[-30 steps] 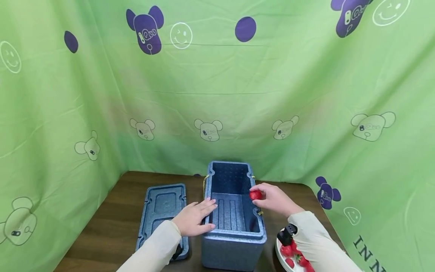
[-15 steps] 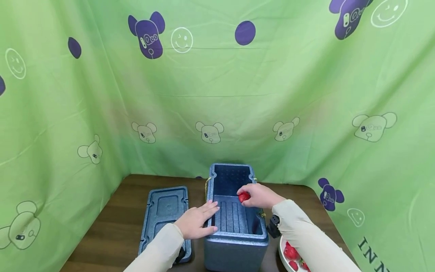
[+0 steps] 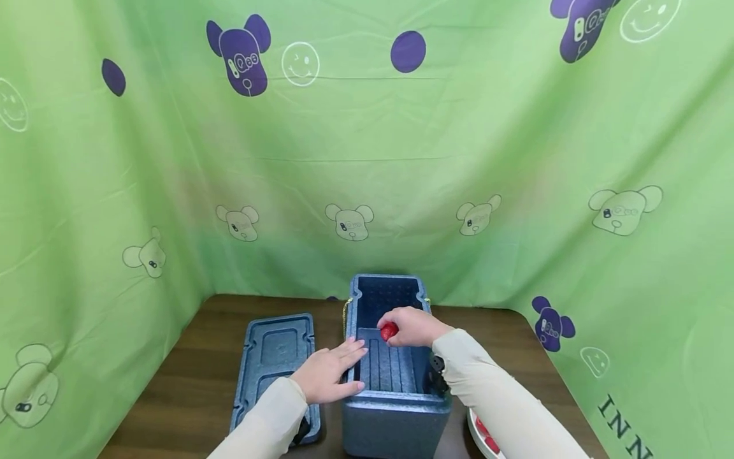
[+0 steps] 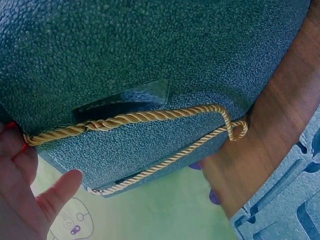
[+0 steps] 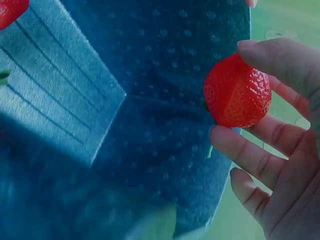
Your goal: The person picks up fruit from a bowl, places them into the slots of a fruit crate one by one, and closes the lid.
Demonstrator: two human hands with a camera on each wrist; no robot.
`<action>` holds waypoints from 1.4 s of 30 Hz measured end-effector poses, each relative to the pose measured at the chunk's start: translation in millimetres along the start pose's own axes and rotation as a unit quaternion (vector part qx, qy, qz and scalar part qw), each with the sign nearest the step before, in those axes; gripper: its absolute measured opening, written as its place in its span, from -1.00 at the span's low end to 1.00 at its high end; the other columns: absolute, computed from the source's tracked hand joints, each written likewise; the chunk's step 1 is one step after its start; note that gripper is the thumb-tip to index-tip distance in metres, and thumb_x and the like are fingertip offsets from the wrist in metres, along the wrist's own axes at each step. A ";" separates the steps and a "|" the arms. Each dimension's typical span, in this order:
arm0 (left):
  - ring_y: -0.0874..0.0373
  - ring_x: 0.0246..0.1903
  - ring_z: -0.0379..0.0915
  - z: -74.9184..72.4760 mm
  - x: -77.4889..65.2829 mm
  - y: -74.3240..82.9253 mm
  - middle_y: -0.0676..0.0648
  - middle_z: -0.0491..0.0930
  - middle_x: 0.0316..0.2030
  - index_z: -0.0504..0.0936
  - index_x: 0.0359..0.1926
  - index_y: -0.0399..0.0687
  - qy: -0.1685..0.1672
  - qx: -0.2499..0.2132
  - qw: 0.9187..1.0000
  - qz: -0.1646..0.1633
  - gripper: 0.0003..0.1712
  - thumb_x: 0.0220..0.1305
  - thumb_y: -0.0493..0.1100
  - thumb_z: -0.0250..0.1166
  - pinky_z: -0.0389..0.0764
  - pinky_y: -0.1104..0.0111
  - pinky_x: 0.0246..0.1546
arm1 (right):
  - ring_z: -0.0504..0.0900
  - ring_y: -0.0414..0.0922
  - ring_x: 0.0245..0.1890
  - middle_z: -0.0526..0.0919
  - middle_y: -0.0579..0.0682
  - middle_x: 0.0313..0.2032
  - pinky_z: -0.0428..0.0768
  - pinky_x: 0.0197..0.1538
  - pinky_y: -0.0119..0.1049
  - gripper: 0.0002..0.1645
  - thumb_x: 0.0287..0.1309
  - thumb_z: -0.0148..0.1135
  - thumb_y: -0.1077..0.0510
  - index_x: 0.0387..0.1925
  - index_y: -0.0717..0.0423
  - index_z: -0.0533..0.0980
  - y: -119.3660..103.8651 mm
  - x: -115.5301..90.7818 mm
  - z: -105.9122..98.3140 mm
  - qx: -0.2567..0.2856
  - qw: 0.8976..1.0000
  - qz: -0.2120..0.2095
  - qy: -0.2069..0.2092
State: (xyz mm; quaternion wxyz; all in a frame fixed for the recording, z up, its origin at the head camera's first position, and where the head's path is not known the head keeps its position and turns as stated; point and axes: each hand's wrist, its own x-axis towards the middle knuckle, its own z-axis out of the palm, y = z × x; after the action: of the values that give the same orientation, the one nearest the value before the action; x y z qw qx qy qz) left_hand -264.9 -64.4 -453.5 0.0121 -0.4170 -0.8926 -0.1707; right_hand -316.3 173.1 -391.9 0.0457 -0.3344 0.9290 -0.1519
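Observation:
A red strawberry with a rough, shiny skin is pinched between the thumb and fingers of my right hand. That hand hangs over the opening of a blue foam box, with the box floor below it. My left hand rests on the box's left rim, its fingers straight and its thumb toward the near edge. Inside the box, the right wrist view shows another red fruit and a bit of green leaf on the ribbed floor.
Left of the box lies its blue lid on the brown wooden table. A white bowl of strawberries stands at the right, partly behind the right sleeve. Gold cord runs along the box's side. Green cloth hangs behind.
My right hand has carried the strawberry leftward from the box's right rim to over its interior. The left hand stays on the left rim.

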 end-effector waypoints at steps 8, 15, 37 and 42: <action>0.07 0.38 0.10 -0.9 -0.3 0.0 -0.04 0.27 0.37 0.35 0.36 -0.14 0.001 0.015 1.000 0.000 -0.27 0.33 0.22 0.00 0.37 -0.03 0.15 | 0.51 -0.22 -0.37 0.62 -0.08 -0.31 0.51 -0.25 -0.35 -0.65 -0.11 0.37 0.26 -0.16 0.16 0.62 -7.0 8.2 5.7 0.002 1.000 0.016 -0.007; 0.05 0.38 0.10 0.5 0.1 0.8 -0.06 0.27 0.37 0.34 0.36 -0.14 0.009 0.012 1.000 0.000 -0.27 0.32 0.20 0.01 0.39 -0.01 0.14 | 0.50 -0.24 -0.38 0.62 -0.13 -0.34 0.50 -0.26 -0.36 -0.65 -0.10 0.38 0.27 -0.16 0.13 0.63 -5.5 9.1 8.6 0.007 0.999 0.039 -0.019; 0.07 0.39 0.06 0.8 -2.6 -1.4 -0.03 0.24 0.38 0.33 0.37 -0.10 -0.007 -0.010 1.000 -0.008 -0.26 0.32 0.23 0.02 0.35 -0.06 0.16 | 0.49 -0.22 -0.43 0.63 -0.13 -0.39 0.54 -0.29 -0.28 -0.68 -0.13 0.42 0.31 -0.23 0.05 0.66 -5.5 16.7 32.2 -0.031 0.996 0.073 -0.051; 0.06 0.39 0.08 0.7 -1.7 -0.8 -0.03 0.25 0.38 0.34 0.37 -0.10 -0.001 -0.007 1.000 -0.007 -0.26 0.32 0.24 0.01 0.36 -0.02 0.17 | 0.48 -0.22 -0.44 0.62 -0.13 -0.40 0.54 -0.28 -0.27 -0.68 -0.14 0.42 0.32 -0.24 0.05 0.66 -6.4 16.0 33.6 -0.025 0.995 0.078 -0.053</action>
State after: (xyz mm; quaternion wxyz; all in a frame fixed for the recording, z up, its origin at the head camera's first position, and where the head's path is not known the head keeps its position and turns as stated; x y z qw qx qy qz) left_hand -264.3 -65.9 -454.7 0.0066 -0.4107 -0.8945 -0.1764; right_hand -318.5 149.9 -421.5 0.0987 -0.2692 0.9520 -0.1068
